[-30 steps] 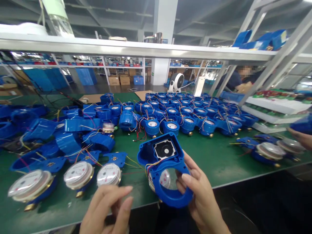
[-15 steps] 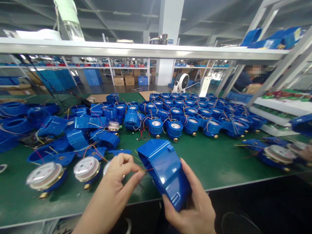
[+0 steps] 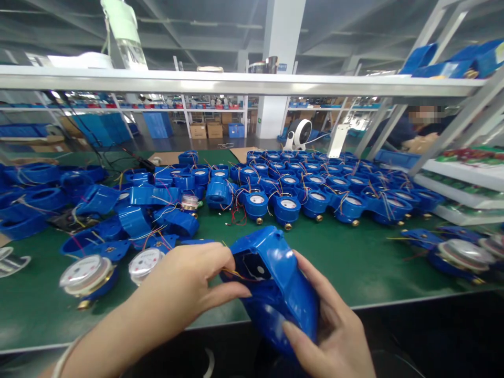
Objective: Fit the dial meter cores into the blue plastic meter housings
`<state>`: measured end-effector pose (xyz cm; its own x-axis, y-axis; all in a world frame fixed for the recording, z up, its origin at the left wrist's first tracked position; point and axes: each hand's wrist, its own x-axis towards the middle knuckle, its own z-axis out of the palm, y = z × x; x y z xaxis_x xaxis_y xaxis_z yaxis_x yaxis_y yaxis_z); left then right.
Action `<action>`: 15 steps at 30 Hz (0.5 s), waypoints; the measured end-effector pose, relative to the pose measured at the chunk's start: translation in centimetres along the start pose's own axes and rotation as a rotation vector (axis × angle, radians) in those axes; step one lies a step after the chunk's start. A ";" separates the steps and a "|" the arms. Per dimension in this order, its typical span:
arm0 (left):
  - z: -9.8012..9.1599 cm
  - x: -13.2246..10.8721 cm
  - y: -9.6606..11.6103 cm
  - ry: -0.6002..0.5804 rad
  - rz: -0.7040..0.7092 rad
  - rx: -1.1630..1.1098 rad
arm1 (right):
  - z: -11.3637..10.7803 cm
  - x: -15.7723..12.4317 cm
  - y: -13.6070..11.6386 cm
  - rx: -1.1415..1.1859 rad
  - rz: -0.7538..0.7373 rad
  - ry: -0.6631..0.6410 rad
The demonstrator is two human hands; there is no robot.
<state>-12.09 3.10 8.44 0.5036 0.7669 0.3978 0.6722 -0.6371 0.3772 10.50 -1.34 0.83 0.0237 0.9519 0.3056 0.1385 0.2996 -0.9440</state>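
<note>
My right hand (image 3: 334, 331) grips a blue plastic water meter housing (image 3: 293, 294) from its right side, thumb across the front. The housing is tilted, and its open end faces left, showing a dark cavity with a small pale round spot. At that opening is my left hand (image 3: 197, 278), its fingers curled around thin orange and yellow wires (image 3: 235, 273) that run into the cavity. The left thumb touches the lower rim; the fingertips are partly hidden. Left of my hands, two round meter bodies with white dials, one nearer (image 3: 87, 275) and one beside my wrist (image 3: 145, 264), rest on the green bench.
Rows of blue meters (image 3: 286, 207) with loose wires fill the bench's far side. Blue housings (image 3: 136, 226) are piled at left, near a wire spool (image 3: 13, 262). A white shelf (image 3: 236, 83) crosses above. More meter bodies (image 3: 464, 257) lie at right; a person sits behind.
The housing has turned so its opening faces me more, exposing the cavity. My left hand has moved right, up to the rim, with the wires. The view has shifted slightly left.
</note>
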 end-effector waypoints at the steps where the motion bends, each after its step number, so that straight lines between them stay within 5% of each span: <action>1: -0.2 -0.1 -0.1 0.033 0.066 0.081 | -0.2 0.3 -0.3 0.107 0.082 -0.072; 3: -0.6 0.0 -0.2 0.082 0.134 0.190 | -0.4 0.8 -1.1 0.312 0.224 -0.197; 5: -0.9 0.1 -0.3 0.093 0.059 0.192 | -0.5 1.1 -1.7 0.484 0.348 -0.301; 9: -0.8 -0.8 -0.8 -0.129 -0.251 -0.054 | -0.2 0.5 -1.3 0.658 0.482 -0.386; 12: 0.5 -3.6 -1.8 -0.245 -0.360 -0.222 | 0.3 -1.2 0.5 0.722 0.540 -0.432; 15: 2.2 -7.3 -3.1 -0.185 -0.412 -0.279 | 0.6 -2.5 1.8 0.703 0.616 -0.531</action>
<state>-16.65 -0.41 2.53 0.3322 0.9429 0.0249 0.6772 -0.2568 0.6895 10.12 -3.15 -1.74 -0.5617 0.8075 -0.1803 -0.3553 -0.4322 -0.8288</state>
